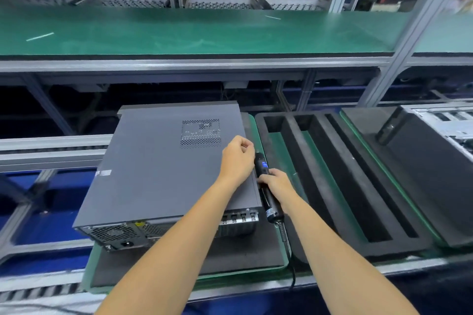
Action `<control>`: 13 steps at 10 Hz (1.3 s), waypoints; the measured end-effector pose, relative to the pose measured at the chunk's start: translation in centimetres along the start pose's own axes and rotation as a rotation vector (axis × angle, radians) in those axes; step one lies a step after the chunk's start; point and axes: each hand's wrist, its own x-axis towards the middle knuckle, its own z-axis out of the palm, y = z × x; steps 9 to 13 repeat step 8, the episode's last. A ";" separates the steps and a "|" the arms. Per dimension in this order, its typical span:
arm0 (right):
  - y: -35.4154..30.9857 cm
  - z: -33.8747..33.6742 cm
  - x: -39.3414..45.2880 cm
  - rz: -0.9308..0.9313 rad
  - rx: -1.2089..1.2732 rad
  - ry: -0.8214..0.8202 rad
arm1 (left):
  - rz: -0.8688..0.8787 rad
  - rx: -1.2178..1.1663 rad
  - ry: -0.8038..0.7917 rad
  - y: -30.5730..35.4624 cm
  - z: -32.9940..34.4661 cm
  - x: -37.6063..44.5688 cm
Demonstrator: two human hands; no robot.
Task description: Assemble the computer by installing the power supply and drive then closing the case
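A grey computer case (158, 166) lies flat on a black foam pad (194, 261), its side panel on top with a perforated vent (201, 133). The rear, with the power supply grille (115, 234), faces me. My left hand (236, 158) sits with fingers curled at the case's right edge; whether it pinches something small is hidden. My right hand (277, 184) grips a black electric screwdriver (266, 186) lying along that same right edge, tip pointing away from me, its cable (288, 250) trailing toward me.
A black foam tray (332, 181) with long slots lies right of the case. Further right sit another foam block (419, 174) and a second chassis (455, 125). A green shelf (204, 30) runs behind, and metal conveyor rails (46, 153) lie at left.
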 end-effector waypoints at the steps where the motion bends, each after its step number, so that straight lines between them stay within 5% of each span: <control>1: 2.0 1.3 1.3 -0.015 -0.078 0.004 | 0.035 0.007 0.008 -0.2 1.4 -0.1; 4: 4.8 3.3 2.6 -0.115 -0.309 0.163 | -0.047 -0.050 0.090 -0.4 1.6 0.6; 6: 5.0 2.6 2.3 -0.082 -0.401 0.050 | -0.104 -0.083 0.082 0.2 1.4 -0.2; 8: 5.3 0.8 -0.4 -0.186 -0.318 0.144 | -0.081 -0.290 -0.027 1.0 -0.7 -7.5; 13: 5.3 0.8 -0.4 -0.186 -0.318 0.144 | -0.081 -0.290 -0.027 1.0 -0.7 -7.5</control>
